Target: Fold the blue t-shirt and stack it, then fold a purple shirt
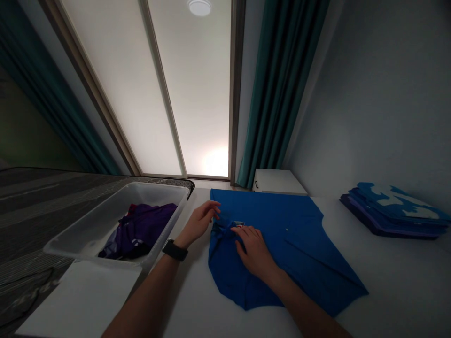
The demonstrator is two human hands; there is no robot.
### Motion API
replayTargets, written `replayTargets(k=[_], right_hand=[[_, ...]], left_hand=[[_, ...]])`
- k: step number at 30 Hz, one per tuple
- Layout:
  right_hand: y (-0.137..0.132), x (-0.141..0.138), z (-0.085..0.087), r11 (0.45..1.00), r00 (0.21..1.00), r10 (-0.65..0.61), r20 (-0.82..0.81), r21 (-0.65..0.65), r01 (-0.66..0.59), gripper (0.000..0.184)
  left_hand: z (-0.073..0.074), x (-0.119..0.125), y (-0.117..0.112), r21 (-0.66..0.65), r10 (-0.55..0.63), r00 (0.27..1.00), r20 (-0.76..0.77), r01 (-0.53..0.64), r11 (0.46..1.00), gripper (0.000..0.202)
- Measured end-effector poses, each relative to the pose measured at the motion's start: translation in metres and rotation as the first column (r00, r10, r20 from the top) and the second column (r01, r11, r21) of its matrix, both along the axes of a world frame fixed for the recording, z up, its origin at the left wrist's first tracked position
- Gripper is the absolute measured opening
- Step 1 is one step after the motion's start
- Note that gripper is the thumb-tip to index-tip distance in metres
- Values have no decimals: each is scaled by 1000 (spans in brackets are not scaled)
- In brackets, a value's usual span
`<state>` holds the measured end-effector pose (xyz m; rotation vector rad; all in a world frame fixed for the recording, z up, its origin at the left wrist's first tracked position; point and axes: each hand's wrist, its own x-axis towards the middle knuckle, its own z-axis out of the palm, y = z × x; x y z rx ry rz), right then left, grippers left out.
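Note:
A blue shirt (pixel 282 239) lies spread flat on the white table (pixel 394 281), its collar end toward the left. My left hand (pixel 201 220) pinches the shirt's edge near the collar, fingers curled round the cloth; a dark watch sits on that wrist. My right hand (pixel 254 251) rests flat on the shirt just right of the collar, fingers stretched out and pressing the fabric down.
A clear plastic bin (pixel 88 234) with purple clothes (pixel 141 230) stands left of the shirt. A stack of folded blue and purple garments (pixel 394 211) lies at the far right. A small white cabinet (pixel 278 180) and teal curtains stand behind the table.

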<state>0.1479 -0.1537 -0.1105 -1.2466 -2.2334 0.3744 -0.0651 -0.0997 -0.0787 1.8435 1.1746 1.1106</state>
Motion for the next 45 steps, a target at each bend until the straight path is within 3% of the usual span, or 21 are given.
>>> replayTargets(k=[4, 9, 13, 17, 19, 24, 28, 31, 36, 40, 45], right_hand=[[1, 0, 1, 998, 998, -33, 56, 54, 30, 48], [-1, -5, 4, 994, 984, -54, 173, 98, 37, 36], [0, -5, 3, 993, 987, -92, 131, 89, 81, 17], [3, -2, 7, 993, 992, -115, -54, 1, 115, 15], [5, 0, 10, 989, 977, -147, -152, -49, 141, 15], [9, 2, 10, 987, 922, -139, -362, -129, 98, 14], [10, -1, 8, 989, 868, -50, -493, -145, -26, 20], [8, -5, 8, 984, 851, -37, -523, -168, -60, 23], [2, -7, 6, 985, 929, -13, -371, -162, -51, 32], [-2, -5, 5, 991, 983, 81, -164, -89, -97, 32], [-4, -2, 5, 988, 988, 140, -59, -65, -143, 30]], left_hand=[[-11, 0, 3, 174, 53, 953, -298, -1, 985, 34], [-19, 1, 4, 138, 12, 877, -480, 62, 988, 37], [-14, -8, 6, 115, -30, 859, -511, 103, 988, 39], [-10, -19, 8, 126, -99, 873, -477, 180, 976, 50], [-11, -21, 10, 157, -81, 878, -472, 174, 972, 47], [-16, -19, 15, 250, 65, 907, -416, 45, 967, 17], [-16, -19, 17, 306, 236, 922, -308, -139, 942, 22], [-16, -19, 18, 233, 275, 938, -210, -225, 946, 26], [-19, -19, 26, 88, 266, 959, -102, -257, 962, 24], [-23, -26, 36, 64, 337, 923, -185, -331, 941, 22], [-31, -36, 37, 88, 415, 868, -271, -408, 909, 19]])
